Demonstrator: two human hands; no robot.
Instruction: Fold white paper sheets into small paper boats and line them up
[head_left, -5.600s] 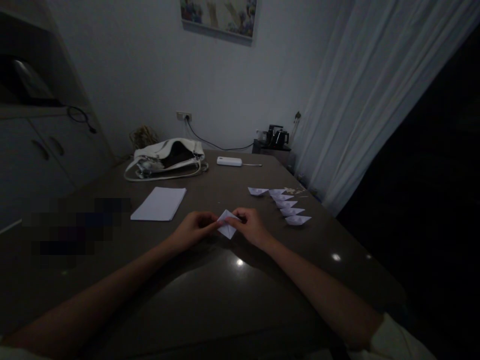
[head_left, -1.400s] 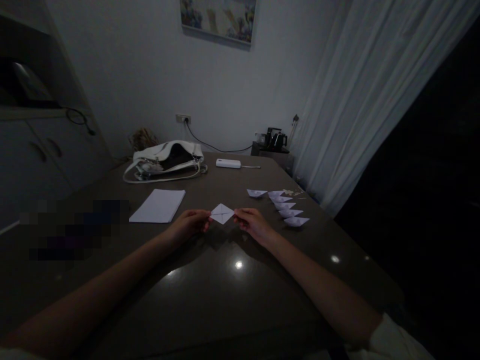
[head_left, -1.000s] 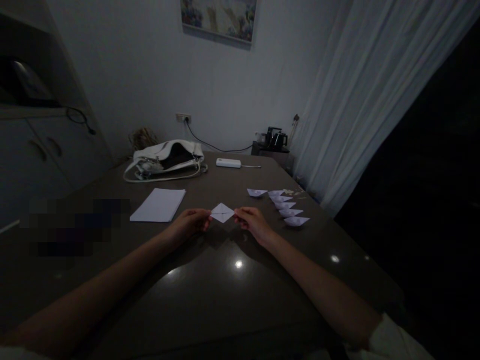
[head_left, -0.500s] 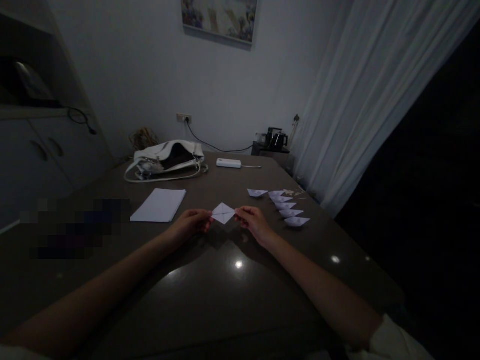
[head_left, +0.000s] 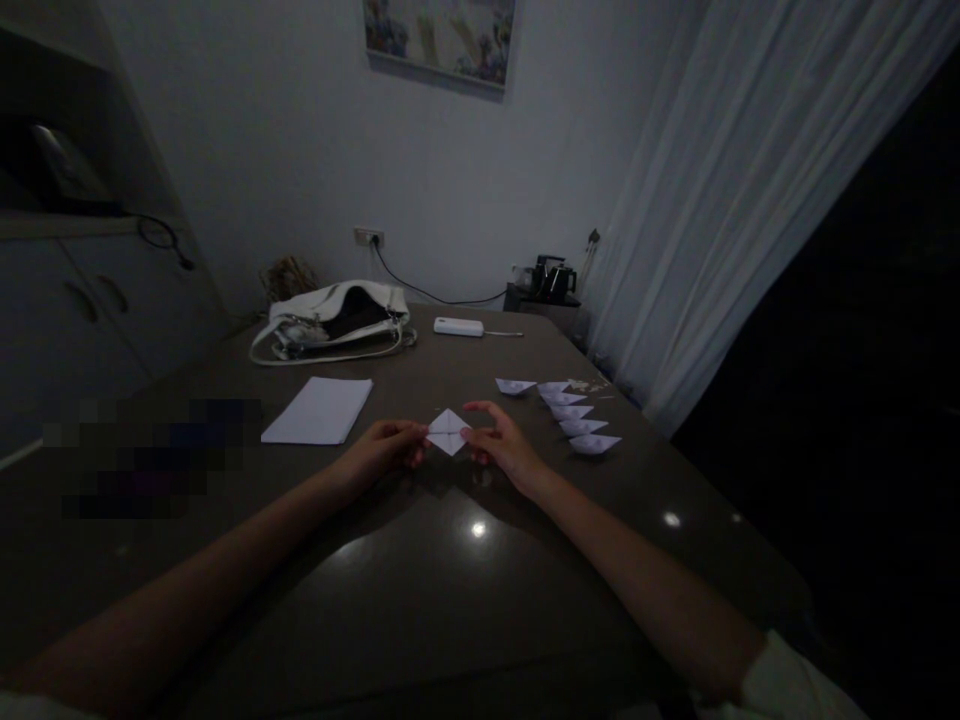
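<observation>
A small white folded paper (head_left: 448,440), diamond-shaped with crossing crease lines, is held just above the dark table between my two hands. My left hand (head_left: 390,445) pinches its left corner. At the right corner, my right hand (head_left: 501,440) has its thumb on the paper and its index finger lifted away; the other fingers are curled partly out of sight beneath. Several folded paper boats (head_left: 583,426) stand to the right of my right hand, most in a slanting row and one boat (head_left: 515,386) a little apart.
A stack of white paper (head_left: 319,410) lies left of my hands. Farther back are a white handbag (head_left: 337,315) and a white power bank (head_left: 458,327) with a short cable. Small paper scraps (head_left: 587,385) lie behind the boats. A sheer curtain (head_left: 697,200) hangs at the right.
My right index finger has lifted off the paper, and the right thumb has slid inward over its corner. The folded paper has shifted very slightly. My left hand keeps its pinch.
</observation>
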